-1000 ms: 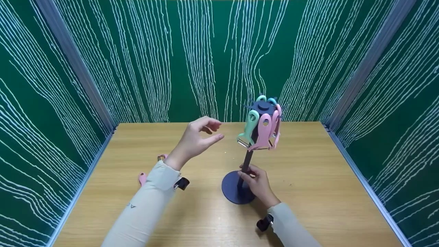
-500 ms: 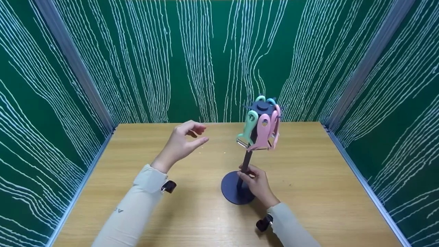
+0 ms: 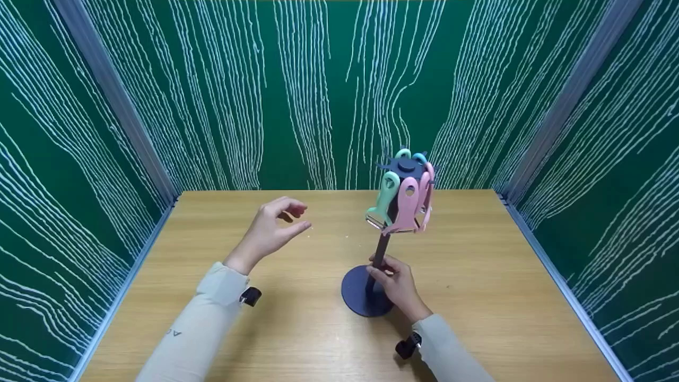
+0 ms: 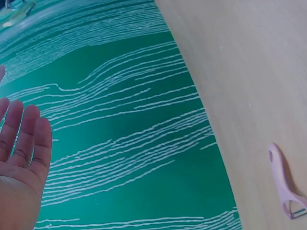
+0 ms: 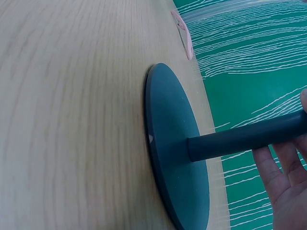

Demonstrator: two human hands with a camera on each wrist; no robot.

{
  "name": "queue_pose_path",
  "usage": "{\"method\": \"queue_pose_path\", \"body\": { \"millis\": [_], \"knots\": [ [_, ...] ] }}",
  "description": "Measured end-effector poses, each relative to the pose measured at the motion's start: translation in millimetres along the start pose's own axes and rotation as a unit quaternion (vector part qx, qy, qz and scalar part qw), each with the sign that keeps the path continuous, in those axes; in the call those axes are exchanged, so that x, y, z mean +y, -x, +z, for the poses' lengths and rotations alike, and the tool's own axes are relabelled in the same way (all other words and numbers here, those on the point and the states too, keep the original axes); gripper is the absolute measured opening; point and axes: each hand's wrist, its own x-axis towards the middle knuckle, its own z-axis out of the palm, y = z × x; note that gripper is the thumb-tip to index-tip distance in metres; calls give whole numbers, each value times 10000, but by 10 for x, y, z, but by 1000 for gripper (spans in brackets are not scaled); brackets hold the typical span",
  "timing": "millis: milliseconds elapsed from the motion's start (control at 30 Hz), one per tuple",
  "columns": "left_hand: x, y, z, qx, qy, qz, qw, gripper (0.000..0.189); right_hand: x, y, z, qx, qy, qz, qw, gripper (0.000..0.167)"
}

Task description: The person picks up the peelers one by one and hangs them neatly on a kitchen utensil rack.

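Note:
A dark rotating-style stand with a round base point(image 3: 356, 292) and a slim pole point(image 3: 381, 249) stands on the wooden table, leaning slightly in the head view. From its notched top point(image 3: 406, 166) hang several peelers, among them a green peeler point(image 3: 386, 195), a pink peeler point(image 3: 408, 204) and a partly hidden blue one point(image 3: 419, 157). My right hand point(image 3: 400, 286) holds the pole low down, between thumb and fingers. Left of the stand, my left hand point(image 3: 269, 229) is raised over the table, fingers relaxed and holding nothing. A loose pink peeler point(image 4: 282, 184) lies on the table.
The wooden table point(image 3: 509, 297) is bounded by green panels point(image 3: 212, 106) with wavy white lines and by grey metal rails point(image 3: 562, 286). In the right wrist view a pink peeler point(image 5: 184, 33) lies beyond the base. The left forearm point(image 3: 196, 329) spans the table's left side.
My left hand has moved away from the stand, leftward and slightly nearer to me. Its forearm now covers the pink things seen earlier at the left. My right hand stays on the pole.

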Motion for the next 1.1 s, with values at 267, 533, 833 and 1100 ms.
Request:
{"method": "queue_pose_path", "body": {
  "millis": [267, 533, 833, 1100],
  "knots": [
    [-128, 100, -24, 56, -176, -221, 9996, 30, -22, 3, -10, 39, 126, 211, 9997, 11],
    [-255, 208, -36, -43, -224, -467, 9986, 30, -41, -8, -14, 1, 133, 234, 9996, 10],
    [-436, 362, -101, 5, -390, -945, 9948, 32, -21, 0, -8, 24, 28, 137, 9999, 11],
    [-588, 493, -136, -22, -573, -1173, 9914, 31, -30, -1, 10, 49, 5, -15, 10000, 10]
  ]
}}
